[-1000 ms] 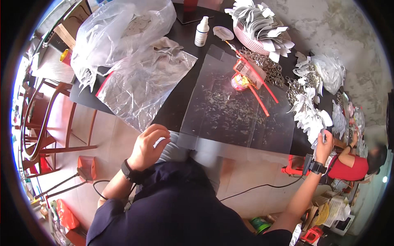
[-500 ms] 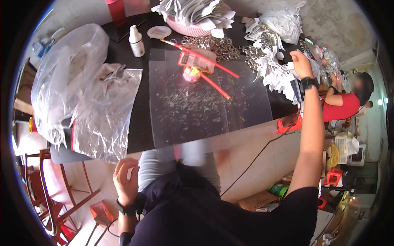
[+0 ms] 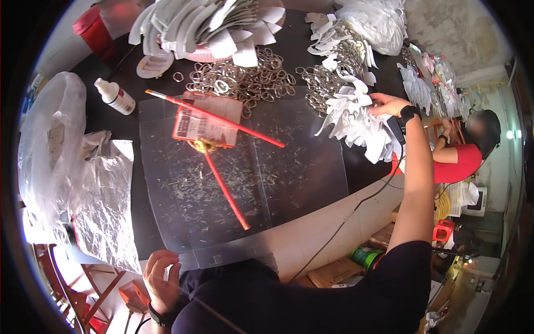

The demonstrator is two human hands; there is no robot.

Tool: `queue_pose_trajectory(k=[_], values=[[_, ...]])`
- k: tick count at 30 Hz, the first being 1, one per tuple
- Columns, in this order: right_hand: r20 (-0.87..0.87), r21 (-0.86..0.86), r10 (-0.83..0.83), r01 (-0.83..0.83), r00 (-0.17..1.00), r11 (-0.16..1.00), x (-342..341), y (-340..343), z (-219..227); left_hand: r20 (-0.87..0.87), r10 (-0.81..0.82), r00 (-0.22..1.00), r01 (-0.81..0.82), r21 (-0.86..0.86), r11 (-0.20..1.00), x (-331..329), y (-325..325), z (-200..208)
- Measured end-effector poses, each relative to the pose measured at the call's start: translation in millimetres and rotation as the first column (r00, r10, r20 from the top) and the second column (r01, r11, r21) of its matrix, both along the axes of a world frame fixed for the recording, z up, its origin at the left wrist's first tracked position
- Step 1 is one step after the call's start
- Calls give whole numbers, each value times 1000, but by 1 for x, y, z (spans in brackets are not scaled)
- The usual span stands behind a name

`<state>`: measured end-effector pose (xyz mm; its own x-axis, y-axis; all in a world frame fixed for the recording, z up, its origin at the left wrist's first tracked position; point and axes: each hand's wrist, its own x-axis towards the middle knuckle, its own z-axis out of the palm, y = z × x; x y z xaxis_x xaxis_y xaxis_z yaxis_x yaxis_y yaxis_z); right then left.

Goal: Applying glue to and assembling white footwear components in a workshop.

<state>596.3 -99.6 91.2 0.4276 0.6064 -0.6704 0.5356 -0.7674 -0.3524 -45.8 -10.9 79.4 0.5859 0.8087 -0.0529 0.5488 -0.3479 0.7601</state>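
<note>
My right hand [image 3: 391,104] reaches over a pile of white tag strips [image 3: 359,119] at the right of the table. Its thumb and fingers are apart, the tips at the strips' upper edge; no strip is plainly gripped. Metal rings [image 3: 325,89] lie against that pile. Loosely curled, my left hand [image 3: 161,281] is at the table's front edge, fingers and thumb apart, with nothing visible in it. Beside it is the front of a clear plastic sheet [image 3: 300,167]. On the sheet rests a red-edged card or box [image 3: 208,114] with a thin red brush [image 3: 250,132] across it and a red stick [image 3: 227,192] below.
A pink basket [image 3: 203,55] heaped with grey-white strips stands at the back, before a mound of metal rings [image 3: 245,78]. A white bottle [image 3: 115,96], red cup [image 3: 93,30] and plastic bags [image 3: 53,145] are on the left. A co-worker in red [image 3: 456,161] sits at right.
My right hand has come down onto the white strips. The view has shifted, so the table's things appear larger and further left. My left hand stays loosely curled by the front edge.
</note>
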Motion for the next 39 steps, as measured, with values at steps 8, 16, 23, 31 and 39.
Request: queue_pose_trajectory(k=[8,16,23,31,39], values=[[-77,141,-68,78,995,987,-22,-14,-2,575,-408,710,689,-686,232,108,-15,-1],[274,204,-179,125,945,971,-25,-50,-26,669,-169,724,688,-684,241,295,-69,-41],[7,225,-189,182,982,957,-7,-57,-26,683,305,663,711,-703,27,378,-86,-55],[-82,123,-195,204,977,971,9,-52,-23,481,509,713,607,-788,-105,411,-97,-46],[6,223,-114,110,993,969,8,-53,-22,376,467,800,439,-898,-28,435,-100,-59]])
